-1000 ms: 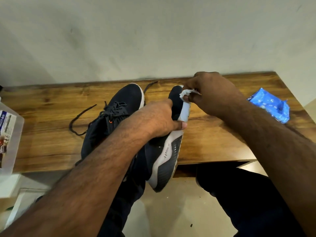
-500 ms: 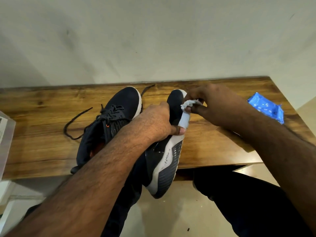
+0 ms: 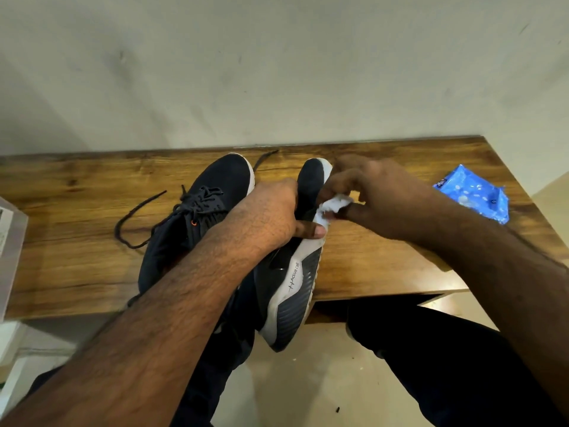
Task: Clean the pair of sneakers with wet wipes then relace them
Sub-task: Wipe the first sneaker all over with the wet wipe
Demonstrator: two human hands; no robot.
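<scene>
While the left hand grips the tilted sneaker across its upper, thumb pressed on the white sole edge, the right hand pinches a crumpled white wipe against the same sole edge near the toe. The grip of each hand is therefore clamped: the left on the sneaker, the right on the wipe.

The held sneaker is dark navy with a white sole. It is turned on its side so that the ribbed sole faces right. Its toe lies over the table near the back edge, and its heel overhangs the front edge above the floor. Lettering reading "Active cell" shows on the white sole band.

The second sneaker rests flat on the table just to the left of the held one, toe toward the back edge. It is laced, with an orange dot beside the eyelets. Its loose dark lace trails leftward across the wood. Another lace end lies near the back edge between the two toes.

A blue pack of wipes lies near the right edge of the table, well apart from both sneakers. A clear plastic box stands at the left edge, only partly in view. The person's dark trouser legs show below the front edge.
</scene>
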